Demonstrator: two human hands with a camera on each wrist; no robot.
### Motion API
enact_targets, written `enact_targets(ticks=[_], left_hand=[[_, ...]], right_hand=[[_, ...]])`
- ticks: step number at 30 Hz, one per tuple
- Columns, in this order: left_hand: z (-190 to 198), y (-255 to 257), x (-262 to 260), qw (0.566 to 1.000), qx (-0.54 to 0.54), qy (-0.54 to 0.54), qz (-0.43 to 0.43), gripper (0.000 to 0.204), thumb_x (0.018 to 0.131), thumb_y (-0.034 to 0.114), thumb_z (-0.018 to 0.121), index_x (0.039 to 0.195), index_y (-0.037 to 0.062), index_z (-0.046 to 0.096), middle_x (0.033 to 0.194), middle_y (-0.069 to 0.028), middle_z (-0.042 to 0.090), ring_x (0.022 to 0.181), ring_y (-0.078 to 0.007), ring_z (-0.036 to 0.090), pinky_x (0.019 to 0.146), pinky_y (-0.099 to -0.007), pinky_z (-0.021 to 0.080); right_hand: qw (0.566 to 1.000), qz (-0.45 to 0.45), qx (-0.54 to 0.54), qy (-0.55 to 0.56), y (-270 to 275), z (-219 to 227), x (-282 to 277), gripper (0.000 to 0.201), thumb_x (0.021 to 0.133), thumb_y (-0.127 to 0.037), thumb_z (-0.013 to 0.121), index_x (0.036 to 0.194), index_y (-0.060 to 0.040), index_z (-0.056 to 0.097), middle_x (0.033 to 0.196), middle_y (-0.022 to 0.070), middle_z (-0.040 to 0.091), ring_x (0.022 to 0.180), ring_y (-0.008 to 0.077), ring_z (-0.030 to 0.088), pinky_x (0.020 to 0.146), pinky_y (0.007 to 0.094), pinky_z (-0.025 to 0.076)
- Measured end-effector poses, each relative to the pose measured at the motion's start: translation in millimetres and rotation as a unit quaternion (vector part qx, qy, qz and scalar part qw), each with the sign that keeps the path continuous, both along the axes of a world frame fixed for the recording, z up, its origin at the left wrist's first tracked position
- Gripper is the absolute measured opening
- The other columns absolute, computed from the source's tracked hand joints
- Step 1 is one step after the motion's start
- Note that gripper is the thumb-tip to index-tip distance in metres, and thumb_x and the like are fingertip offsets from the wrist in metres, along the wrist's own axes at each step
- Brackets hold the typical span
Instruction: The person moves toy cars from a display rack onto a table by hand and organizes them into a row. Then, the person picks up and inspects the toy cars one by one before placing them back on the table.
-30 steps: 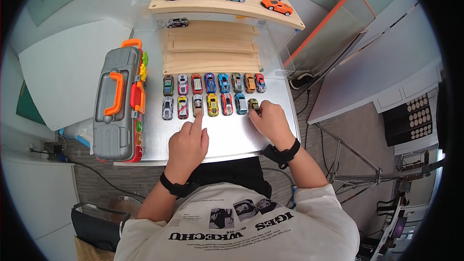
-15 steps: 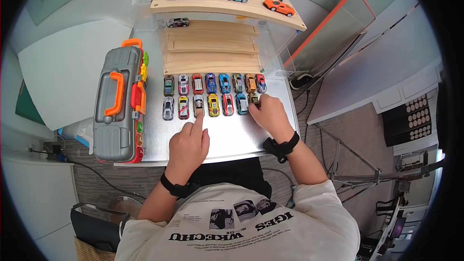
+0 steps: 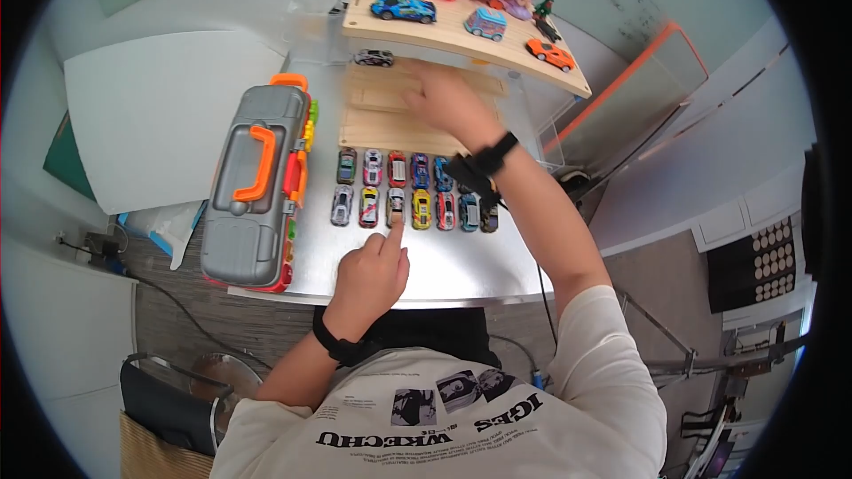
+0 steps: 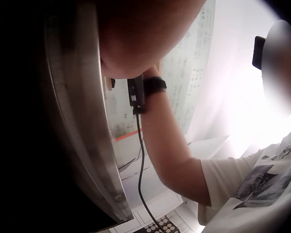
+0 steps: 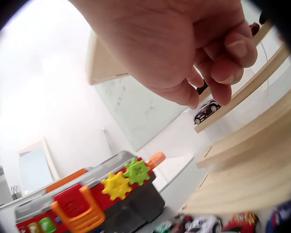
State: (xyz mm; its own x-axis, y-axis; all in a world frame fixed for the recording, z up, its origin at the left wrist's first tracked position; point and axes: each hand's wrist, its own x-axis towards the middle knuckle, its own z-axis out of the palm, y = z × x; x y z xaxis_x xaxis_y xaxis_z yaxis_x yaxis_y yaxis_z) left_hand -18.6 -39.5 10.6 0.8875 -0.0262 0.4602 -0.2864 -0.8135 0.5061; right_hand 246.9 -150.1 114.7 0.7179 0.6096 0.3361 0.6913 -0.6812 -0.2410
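In the head view, the left hand rests its extended index fingertip on the rear of a white toy car, third in the nearer of two rows. The right hand, blurred, hangs over the wooden tiers, right of a silver-and-black car. The right wrist view shows the right hand with loosely bent fingers just above that black-patterned car; a dark object shows between thumb and fingers, and whether they touch it cannot be told. In the left wrist view the left hand fills the top.
A grey toolbox with orange handles stands at the table's left. The upper wooden board bears a blue car, a small van, an orange car and dolls. The right forearm passes over the right end of the car rows.
The right hand has left the small car at the near row's right end and moved up and forward over the tiers. The head view has shifted; the left fingertip stays on the white car.
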Motion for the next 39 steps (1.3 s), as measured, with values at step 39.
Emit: enact_targets(ticks=[39], left_hand=[[-1.4,-7.2,2.8,0.999,0.037,-0.005,0.004,0.054,0.090,0.009,0.071,0.142,0.0018,0.061,0.073,-0.0088,0.058,0.057,-0.0247,0.061,0.053,-0.0371,0.052]], right_hand=[[0.945,-0.301,0.027,0.129,-180.3,-67.2,-166.5,0.036,0.089,-0.026,0.069,0.085,0.0092,0.067,0.077,0.0319,0.069,0.075,0.0471,0.071,0.071,0.0519,0.058]])
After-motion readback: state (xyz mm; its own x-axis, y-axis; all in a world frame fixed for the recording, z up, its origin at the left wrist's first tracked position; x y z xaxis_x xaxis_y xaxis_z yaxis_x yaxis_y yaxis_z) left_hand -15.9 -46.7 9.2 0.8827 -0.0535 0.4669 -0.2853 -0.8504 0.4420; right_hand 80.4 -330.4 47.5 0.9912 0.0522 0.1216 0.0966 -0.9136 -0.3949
